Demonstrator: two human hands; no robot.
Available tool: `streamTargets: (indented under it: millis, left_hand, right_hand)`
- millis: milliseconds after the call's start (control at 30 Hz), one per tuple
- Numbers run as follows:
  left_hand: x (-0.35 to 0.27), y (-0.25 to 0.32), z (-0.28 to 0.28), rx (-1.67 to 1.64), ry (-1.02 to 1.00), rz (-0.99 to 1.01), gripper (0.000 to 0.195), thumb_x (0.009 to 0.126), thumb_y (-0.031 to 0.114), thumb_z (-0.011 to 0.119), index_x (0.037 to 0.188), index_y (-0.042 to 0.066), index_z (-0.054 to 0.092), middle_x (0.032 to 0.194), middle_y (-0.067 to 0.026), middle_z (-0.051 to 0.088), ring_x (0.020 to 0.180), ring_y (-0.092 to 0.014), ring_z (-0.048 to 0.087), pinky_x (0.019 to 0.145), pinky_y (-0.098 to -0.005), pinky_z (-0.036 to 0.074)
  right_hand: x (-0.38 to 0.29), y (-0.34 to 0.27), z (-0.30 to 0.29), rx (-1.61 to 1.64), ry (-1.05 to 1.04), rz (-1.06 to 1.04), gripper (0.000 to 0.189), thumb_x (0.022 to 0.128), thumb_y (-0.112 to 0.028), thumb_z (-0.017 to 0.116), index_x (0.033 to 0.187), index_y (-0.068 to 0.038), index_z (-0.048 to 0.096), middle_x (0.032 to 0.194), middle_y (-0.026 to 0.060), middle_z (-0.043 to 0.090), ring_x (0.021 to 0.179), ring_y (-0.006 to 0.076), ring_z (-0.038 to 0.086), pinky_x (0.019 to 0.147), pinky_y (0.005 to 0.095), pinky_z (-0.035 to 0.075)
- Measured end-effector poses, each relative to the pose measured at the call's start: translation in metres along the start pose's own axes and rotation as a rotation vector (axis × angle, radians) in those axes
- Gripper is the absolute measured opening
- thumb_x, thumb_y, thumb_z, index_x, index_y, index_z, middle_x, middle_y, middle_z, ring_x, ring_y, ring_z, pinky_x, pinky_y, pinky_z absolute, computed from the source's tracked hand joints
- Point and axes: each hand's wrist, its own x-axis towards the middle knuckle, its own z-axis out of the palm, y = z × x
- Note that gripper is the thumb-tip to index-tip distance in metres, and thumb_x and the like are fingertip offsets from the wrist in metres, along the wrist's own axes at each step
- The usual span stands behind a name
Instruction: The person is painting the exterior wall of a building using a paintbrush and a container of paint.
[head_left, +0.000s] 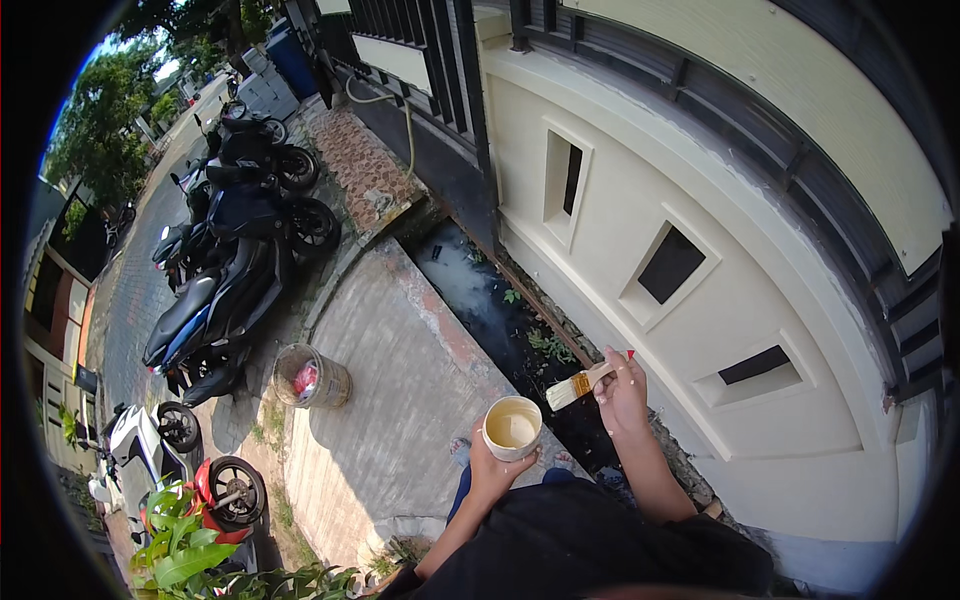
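My left hand (493, 474) is wrapped around a small plastic cup (511, 451) with cream-coloured paint (514, 429) inside. In my right hand (625, 397) is a flat paintbrush (598, 373), gripped by its wooden handle. Its pale bristles (561, 395) point left, towards the cup but apart from it, over the drain. To the right of the brush stands a cream-painted wall (600, 270) with several recessed, rectangular openings; the brush does not touch it.
An open drain (480, 277) with dark water and weeds runs between the concrete slab (390, 322) and the wall. A stained bucket (330, 381) holding something red stands on the slab. Several motorcycles (225, 300) are parked at left. A leafy plant (184, 551) fills the lower left.
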Motion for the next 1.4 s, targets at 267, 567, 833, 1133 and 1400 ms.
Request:
streamTargets:
  millis: [267, 567, 833, 1133, 1400]
  left_hand:
    - [0.071, -0.010, -0.098, -0.016, -0.038, 0.035, 0.089, 0.069, 0.021, 0.097, 0.141, 0.000, 0.048, 0.131, -0.0168, 0.064, 0.123, -0.030, 0.066, 0.105, -0.0414, 0.052]
    - [0.105, -0.016, -0.181, -0.006, 0.026, 0.087, 0.089, 0.071, 0.024, 0.098, 0.139, 0.000, 0.046, 0.128, -0.0160, 0.067, 0.121, -0.026, 0.067, 0.103, -0.0409, 0.053]
    - [0.116, -0.001, -0.205, -0.078, 0.031, 0.077, 0.090, 0.070, 0.021, 0.098, 0.140, -0.001, 0.047, 0.130, -0.0173, 0.067, 0.122, -0.028, 0.067, 0.105, -0.0411, 0.052]
    - [0.133, -0.027, -0.225, -0.096, 0.090, 0.052, 0.090, 0.067, 0.020, 0.100, 0.139, 0.000, 0.049, 0.128, -0.0148, 0.067, 0.122, -0.026, 0.067, 0.106, -0.0399, 0.051]
    - [0.192, -0.025, -0.241, -0.002, 0.131, 0.062, 0.089, 0.068, 0.020, 0.099, 0.139, -0.001, 0.049, 0.129, -0.0158, 0.067, 0.123, -0.026, 0.066, 0.106, -0.0399, 0.051]
  right_hand:
    - [0.006, 0.035, 0.095, 0.037, 0.081, -0.115, 0.020, 0.107, -0.022, 0.067, 0.098, -0.006, 0.058, 0.077, 0.0084, 0.067, 0.057, 0.0134, 0.063, 0.046, 0.0253, 0.043]
    - [-0.012, 0.084, 0.190, -0.011, -0.023, -0.387, 0.018, 0.109, -0.016, 0.059, 0.109, 0.002, 0.057, 0.096, 0.0233, 0.075, 0.076, 0.0282, 0.076, 0.069, 0.0340, 0.062]
    - [-0.018, 0.110, 0.229, -0.150, -0.076, -0.403, 0.023, 0.111, -0.017, 0.060, 0.108, 0.005, 0.064, 0.100, 0.0210, 0.076, 0.085, 0.0278, 0.079, 0.075, 0.0334, 0.065]
    - [0.024, 0.142, 0.267, -0.142, -0.086, -0.288, 0.025, 0.108, -0.018, 0.065, 0.105, 0.006, 0.065, 0.098, 0.0202, 0.075, 0.083, 0.0267, 0.079, 0.075, 0.0332, 0.068]
    - [0.084, 0.141, 0.302, -0.030, -0.150, -0.240, 0.019, 0.107, -0.011, 0.066, 0.102, 0.008, 0.066, 0.098, 0.0197, 0.075, 0.086, 0.0286, 0.079, 0.079, 0.0314, 0.069]
